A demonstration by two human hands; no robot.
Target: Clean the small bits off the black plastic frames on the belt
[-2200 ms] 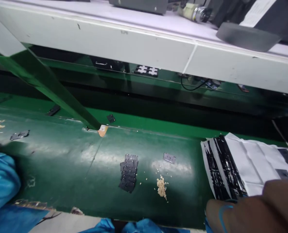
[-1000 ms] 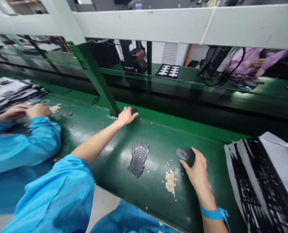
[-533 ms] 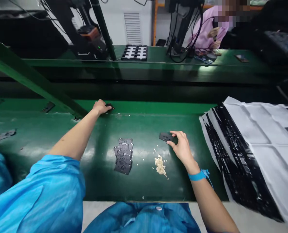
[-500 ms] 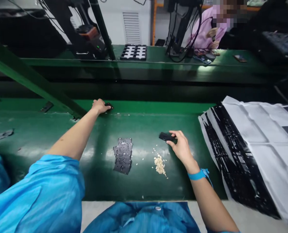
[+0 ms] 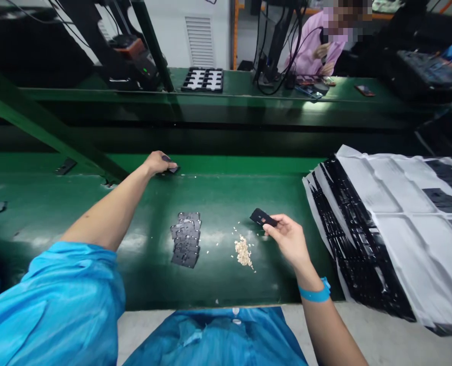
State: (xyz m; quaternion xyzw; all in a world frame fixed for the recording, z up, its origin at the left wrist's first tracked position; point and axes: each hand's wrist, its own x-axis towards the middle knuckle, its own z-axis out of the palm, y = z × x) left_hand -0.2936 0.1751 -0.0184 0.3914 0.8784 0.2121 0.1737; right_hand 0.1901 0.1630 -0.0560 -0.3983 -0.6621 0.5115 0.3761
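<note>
My left hand [image 5: 157, 163] reaches to the far side of the green bench, fingers closed on a thin black plate [image 5: 171, 165] that they partly cover. On the right, my right hand [image 5: 289, 239] pinches one end of a black plastic part [image 5: 261, 217] between thumb and fingers. That part is held tilted above the bench and has a small orange-brown spot. Below it lies a heap of tiny pale pieces [image 5: 243, 252], a few scattered around. Between my arms, several flat black plastic parts [image 5: 186, 241] overlap in a column.
Stacked white-and-black trays [image 5: 389, 193] stand at the right, dark parts in the top one. A green post [image 5: 50, 122] slants across the left. Loose dark parts [image 5: 66, 166] lie beyond my left arm. A person in pink [image 5: 313, 43] sits across the raised shelf, near a black tray [image 5: 203, 80].
My right hand has turned its black part, so its face with the orange-brown spot now shows. More of the plate in my left hand is visible. The whole view has shifted slightly.
</note>
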